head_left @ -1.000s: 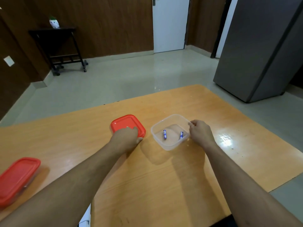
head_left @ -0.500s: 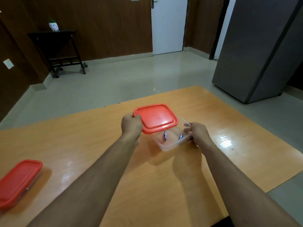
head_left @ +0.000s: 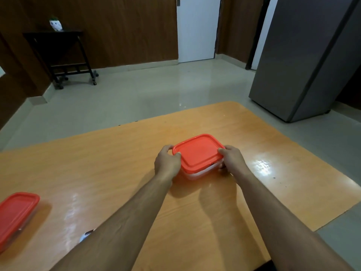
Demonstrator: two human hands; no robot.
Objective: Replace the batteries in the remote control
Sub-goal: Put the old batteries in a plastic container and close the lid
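The clear container sits toward the worktop's far right corner, its red lid laid on top. I judge the pair light, thin-walled, somewhat flexible plastic, smooth and liable to slide on the glossy laminate; best held at the short ends, pressing the raised rim. My left hand curls its grip round the lid's left end; my right hand clasps lid and container at the right end. A second red-lidded container lies at the near left edge. A small white object shows beside my left forearm; I cannot identify it.
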